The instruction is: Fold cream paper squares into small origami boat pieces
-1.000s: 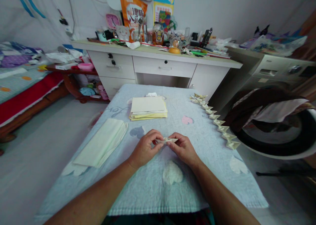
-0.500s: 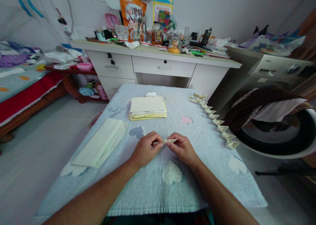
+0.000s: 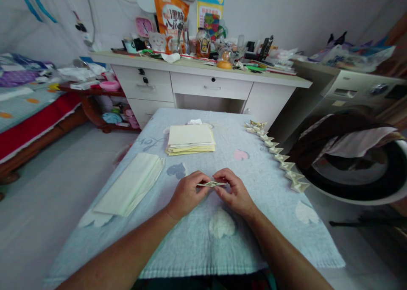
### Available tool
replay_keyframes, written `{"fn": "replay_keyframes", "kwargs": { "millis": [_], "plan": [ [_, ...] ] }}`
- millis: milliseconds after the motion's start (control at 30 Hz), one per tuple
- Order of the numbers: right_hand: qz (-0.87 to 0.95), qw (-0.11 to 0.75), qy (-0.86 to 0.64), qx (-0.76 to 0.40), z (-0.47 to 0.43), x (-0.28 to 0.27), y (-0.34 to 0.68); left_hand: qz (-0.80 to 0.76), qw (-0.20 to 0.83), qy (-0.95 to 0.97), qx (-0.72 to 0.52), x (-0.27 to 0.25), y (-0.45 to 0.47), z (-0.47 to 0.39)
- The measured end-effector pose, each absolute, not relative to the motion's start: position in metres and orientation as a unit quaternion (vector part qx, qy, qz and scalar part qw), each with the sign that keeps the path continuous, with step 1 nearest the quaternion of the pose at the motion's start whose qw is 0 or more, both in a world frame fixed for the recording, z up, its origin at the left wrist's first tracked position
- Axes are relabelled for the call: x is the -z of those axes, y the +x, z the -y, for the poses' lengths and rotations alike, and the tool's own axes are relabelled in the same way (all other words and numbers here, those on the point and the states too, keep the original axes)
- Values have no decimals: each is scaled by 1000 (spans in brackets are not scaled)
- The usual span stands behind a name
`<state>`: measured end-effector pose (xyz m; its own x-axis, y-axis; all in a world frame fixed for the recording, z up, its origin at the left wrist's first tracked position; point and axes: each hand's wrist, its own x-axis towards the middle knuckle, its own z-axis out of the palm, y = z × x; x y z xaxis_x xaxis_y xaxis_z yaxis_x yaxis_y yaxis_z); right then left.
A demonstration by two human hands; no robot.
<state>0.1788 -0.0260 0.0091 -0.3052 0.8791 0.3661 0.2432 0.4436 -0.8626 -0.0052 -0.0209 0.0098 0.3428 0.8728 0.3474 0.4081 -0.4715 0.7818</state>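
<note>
Over the middle of the table, a small folded paper piece (image 3: 211, 184) is pinched at both ends, its middle bulging a little. My left hand (image 3: 188, 192) is closed on its left end, thumb below and fingers above. Around the right end my right hand (image 3: 233, 191) is closed too, thumb and fingers meeting near the piece. Along the table's right side runs a row of folded paper pieces (image 3: 281, 157) with pointed tips. A stack of cream and yellow paper (image 3: 190, 135) lies beyond my hands. To the left rests a pale green folded sheet bundle (image 3: 130, 184).
A blue cloth with heart shapes (image 3: 178, 247) covers the table. Behind it stands a white desk (image 3: 210, 82) crowded with jars and packets. At the right is a washing machine (image 3: 346, 95) with its door open and cloth hanging out. A bed (image 3: 34, 107) stands at the left.
The paper piece has flattened and its ends look thinner. My right fingers have lifted slightly and shifted along its edge; the left hand stays nearly in place.
</note>
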Motion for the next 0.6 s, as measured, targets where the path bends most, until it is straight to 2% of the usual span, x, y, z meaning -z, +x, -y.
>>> {"fn": "replay_keyframes", "kwargs": {
  "millis": [233, 600],
  "plan": [
    [725, 449, -383, -355, 29, -13, 177, -407, 229, 797, -383, -3, -6, 22],
    [739, 429, -390, -343, 29, -13, 178, -416, 227, 801, -367, -2, -6, 21]
  ]
}}
